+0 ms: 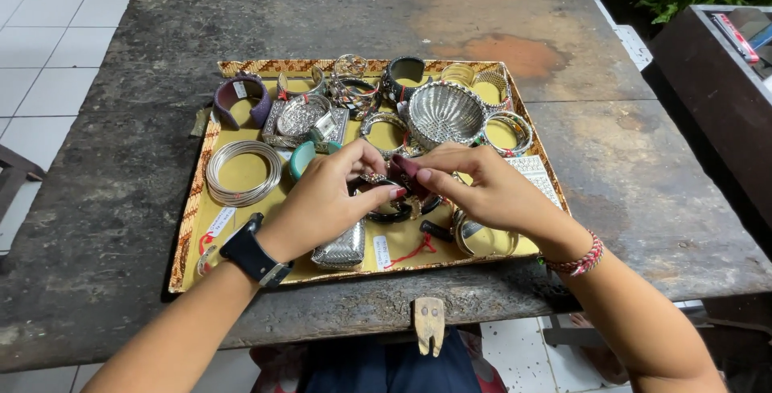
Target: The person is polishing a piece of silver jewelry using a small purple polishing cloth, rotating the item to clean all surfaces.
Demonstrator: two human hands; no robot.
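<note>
Both forearms reach up from the bottom of the frame, and the left hand (326,200) and right hand (482,188) meet at mid-frame, fingertips pinched shut together on a small dark bracelet (394,204) just above the yellow tray (241,268). Around them lie a coil of silver bangles (243,172) at left, a purple cuff (241,99) upper left, and a silver mesh bowl-shaped piece (445,111) above, all on the worn dark table (104,200).

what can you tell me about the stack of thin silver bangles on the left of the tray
The stack of thin silver bangles is a set of slim, plain, metallic-looking rings lying flat, piled into one loose round coil. Through its open middle the tray's yellow lining shows. It sits on the tray's left side, below a purple cuff and left of a teal bangle. Neither hand touches it; the left hand is nearest.
</note>
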